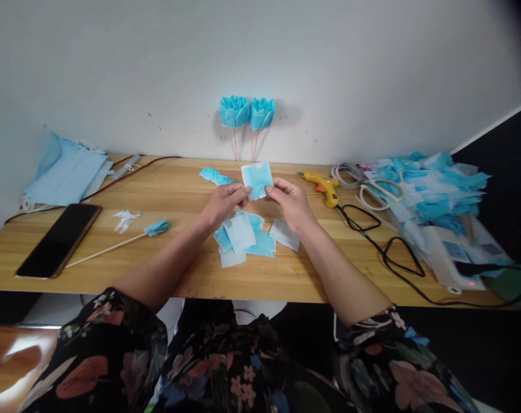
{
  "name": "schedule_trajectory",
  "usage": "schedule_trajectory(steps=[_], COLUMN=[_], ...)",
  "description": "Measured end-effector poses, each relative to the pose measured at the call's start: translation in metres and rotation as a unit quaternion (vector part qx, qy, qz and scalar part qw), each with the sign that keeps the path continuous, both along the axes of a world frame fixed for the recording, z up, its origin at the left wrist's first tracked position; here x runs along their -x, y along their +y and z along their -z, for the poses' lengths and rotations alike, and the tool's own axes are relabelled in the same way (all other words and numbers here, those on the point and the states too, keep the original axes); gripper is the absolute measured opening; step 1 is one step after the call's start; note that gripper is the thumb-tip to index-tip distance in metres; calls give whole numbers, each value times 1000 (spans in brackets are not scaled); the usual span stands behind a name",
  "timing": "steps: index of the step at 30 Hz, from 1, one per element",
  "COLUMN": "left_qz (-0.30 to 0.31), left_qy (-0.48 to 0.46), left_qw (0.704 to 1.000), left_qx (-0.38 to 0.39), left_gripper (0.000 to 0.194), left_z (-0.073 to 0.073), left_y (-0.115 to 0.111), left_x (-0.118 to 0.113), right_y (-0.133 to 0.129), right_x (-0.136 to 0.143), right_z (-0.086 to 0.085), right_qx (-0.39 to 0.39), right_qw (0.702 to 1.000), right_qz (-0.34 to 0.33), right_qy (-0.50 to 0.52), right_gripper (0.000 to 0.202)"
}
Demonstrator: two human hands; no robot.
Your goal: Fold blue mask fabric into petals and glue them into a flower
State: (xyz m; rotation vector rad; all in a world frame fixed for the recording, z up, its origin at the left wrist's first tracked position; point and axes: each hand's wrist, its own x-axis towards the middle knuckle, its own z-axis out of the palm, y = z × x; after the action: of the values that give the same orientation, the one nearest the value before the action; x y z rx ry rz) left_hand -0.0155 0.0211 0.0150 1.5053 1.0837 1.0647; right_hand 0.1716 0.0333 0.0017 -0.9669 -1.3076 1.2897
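Observation:
Between both hands, above the table, is a small blue and white fabric square (259, 175). My left hand (226, 202) pinches its lower left corner, and my right hand (288, 201) pinches the lower right. Below them lies a loose pile of blue and white fabric squares (240, 232). A crinkled blue strip (215, 175) rests just beyond my left hand. To the left lies a thin wooden stick (109, 249) with a small blue bud (156, 228) on its tip. Two finished-looking blue fabric flowers (233, 112) on sticks lean against the wall.
A yellow glue gun (325, 186) lies to the right, its black cord (387, 252) running to a white power strip (447, 258). Scissors (381, 194) sit beside a heap of blue fabric pieces (436, 186). On the left are face masks (66, 172), a phone (59, 241) and white scraps (125, 220).

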Motion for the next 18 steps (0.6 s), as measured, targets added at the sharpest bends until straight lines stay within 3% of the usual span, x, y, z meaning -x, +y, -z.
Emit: schedule_trajectory(steps=[5,11,18], left_qz=[-12,-38,-22], left_qy=[-24,-44,-27], left_qw=[1000,998,999], left_qx=[-13,8,6], left_gripper=[46,34,34], left_z=[-1,3,7], left_y=[0,2,2], left_x=[-2,-2,-3], right_y=[-1,-3,-2], right_x=[2,4,3], right_z=[-3,-3,0], right_qx=[-6,-12,-30], right_qw=[1000,1000,1000], right_qz=[13,-8,-4], right_qy=[-7,-11,-7], right_gripper=[17,21,46])
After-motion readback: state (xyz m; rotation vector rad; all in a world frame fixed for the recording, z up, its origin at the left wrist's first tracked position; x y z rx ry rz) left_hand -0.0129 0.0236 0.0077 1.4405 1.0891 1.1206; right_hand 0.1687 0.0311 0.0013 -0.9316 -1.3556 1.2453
